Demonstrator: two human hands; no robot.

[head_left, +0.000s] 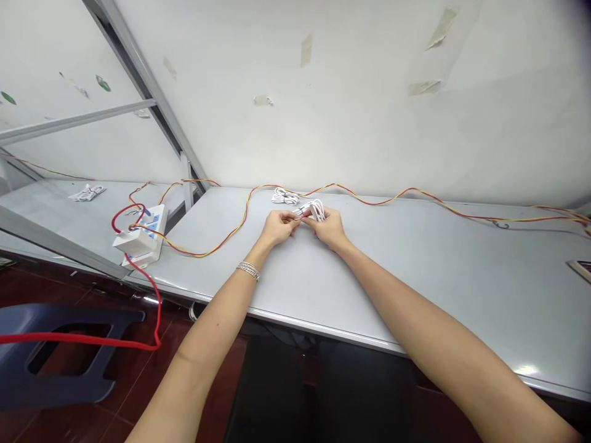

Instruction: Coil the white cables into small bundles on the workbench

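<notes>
Both my hands meet over the middle of the grey table (295, 283), around a coiled white cable (317, 210). The coil's loops stick up between the thumb and fingers of my right hand (329, 227), which is closed on it. My left hand (278, 227) pinches at the near left side of the coil; its fingertips touch those of the right, and what they pinch is too small to make out. Just behind lies a second white cable bundle (285, 196), coiled and bound with a dark tie.
A white power strip (159, 231) with a white adapter (135, 243) and a red cord (159, 307) sits at the left. A red-yellow wire (244, 215) runs along the table's back. Another cable bundle (87, 193) lies far left. A blue stool (69, 375) stands below.
</notes>
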